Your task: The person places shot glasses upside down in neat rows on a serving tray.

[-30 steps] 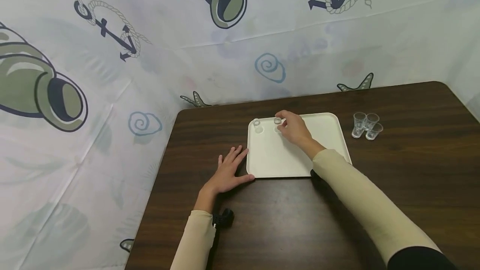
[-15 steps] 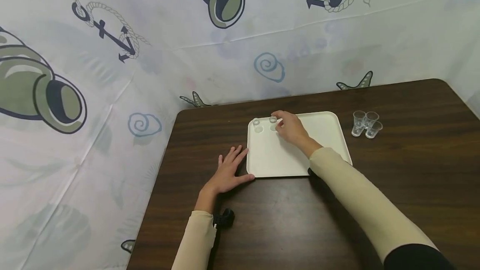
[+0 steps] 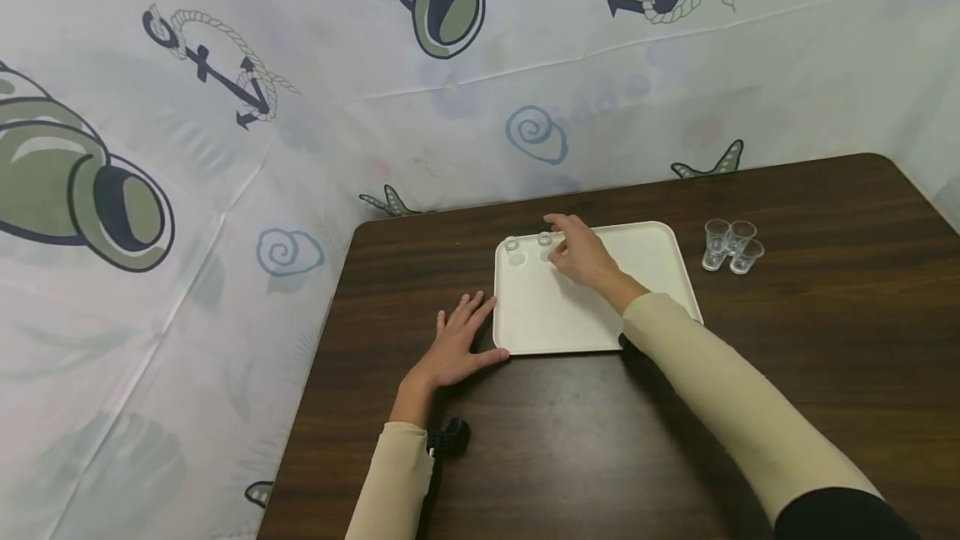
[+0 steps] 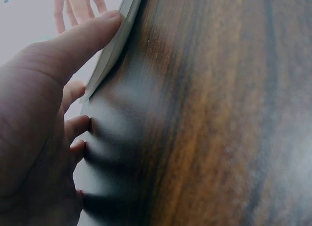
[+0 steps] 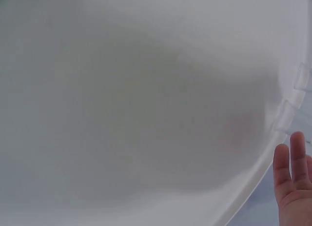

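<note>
A cream tray (image 3: 562, 315) lies on the table, with two small clear shot glasses along its far edge. One shot glass (image 3: 512, 247) stands near the far left corner; the other shot glass (image 3: 545, 241) is to its right. My right hand (image 3: 587, 258) is just beside that second glass, thumb and fingers spread apart. The right wrist view catches extended fingers (image 5: 283, 172) by the clear glass (image 5: 287, 116) at the tray rim. My left hand (image 3: 452, 350) lies with spread fingers at the tray's near left side, its thumb (image 4: 92, 33) against the edge.
Three more clear shot glasses (image 3: 731, 247) stand close together on the dark wooden table (image 3: 825, 315), right of the tray. Behind the table hangs a pale cloth (image 3: 450, 140) with printed sea motifs. A black strap (image 3: 448, 437) sits at the left wrist.
The second shot glass has shifted slightly left with my right hand. Since then, the right fingers have lifted and spread from it. The left hand stays at the tray.
</note>
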A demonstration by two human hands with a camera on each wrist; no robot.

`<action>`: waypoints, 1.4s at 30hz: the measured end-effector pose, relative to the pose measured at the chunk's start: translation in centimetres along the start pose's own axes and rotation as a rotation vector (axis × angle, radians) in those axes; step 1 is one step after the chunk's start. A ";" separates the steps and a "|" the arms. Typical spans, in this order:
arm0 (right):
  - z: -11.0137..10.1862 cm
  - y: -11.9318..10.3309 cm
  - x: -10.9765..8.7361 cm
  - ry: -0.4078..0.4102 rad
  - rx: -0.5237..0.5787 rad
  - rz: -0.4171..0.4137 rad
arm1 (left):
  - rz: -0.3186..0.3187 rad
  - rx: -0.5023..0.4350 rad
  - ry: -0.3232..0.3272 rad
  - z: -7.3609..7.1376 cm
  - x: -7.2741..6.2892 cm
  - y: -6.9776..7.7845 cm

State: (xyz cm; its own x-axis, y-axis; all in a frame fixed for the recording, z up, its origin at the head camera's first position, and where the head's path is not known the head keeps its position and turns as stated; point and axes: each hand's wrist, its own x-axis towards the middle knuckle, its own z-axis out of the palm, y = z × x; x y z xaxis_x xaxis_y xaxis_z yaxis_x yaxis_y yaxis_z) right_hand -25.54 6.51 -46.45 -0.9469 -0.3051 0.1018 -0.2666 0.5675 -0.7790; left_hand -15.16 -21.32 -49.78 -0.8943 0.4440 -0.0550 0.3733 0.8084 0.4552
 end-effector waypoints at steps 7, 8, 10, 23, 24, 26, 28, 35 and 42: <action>-1.2 -0.4 -0.2 0.009 0.019 -0.040 | -0.007 -0.005 -0.002 0.1 0.0 0.1; -1.4 -0.5 -0.2 0.016 0.025 -0.047 | -0.009 -0.003 -0.004 0.0 0.0 0.1; -1.9 -0.6 -0.1 0.032 0.027 -0.058 | -0.011 -0.001 -0.005 0.0 0.0 0.1; -8.8 -0.8 -1.2 0.116 0.041 -0.032 | -0.004 0.004 -0.008 0.4 -0.1 -0.2; -9.6 -0.5 -1.4 0.130 0.034 -0.027 | -0.003 0.005 -0.004 0.4 -0.1 -0.2; -11.2 0.2 -1.8 0.162 0.021 -0.015 | 0.000 0.004 0.003 0.4 0.0 -0.3; -12.8 1.0 -2.2 0.199 0.012 0.004 | 0.001 0.007 0.009 0.4 0.0 -0.4; -17.7 3.8 -3.9 0.303 -0.073 0.123 | 0.001 -0.003 -0.001 0.5 0.0 -0.4; -21.2 8.5 -6.7 0.278 -0.119 0.259 | 0.006 -0.004 0.003 0.3 0.0 -0.2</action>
State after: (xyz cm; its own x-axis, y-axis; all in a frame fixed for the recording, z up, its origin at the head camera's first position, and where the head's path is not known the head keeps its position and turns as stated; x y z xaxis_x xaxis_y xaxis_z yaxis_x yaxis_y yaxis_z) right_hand -25.27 29.59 -40.68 -0.9938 0.0688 0.0876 -0.0163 0.6879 -0.7257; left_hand -15.18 -21.40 -50.12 -0.8930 0.4474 -0.0496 0.3775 0.8042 0.4591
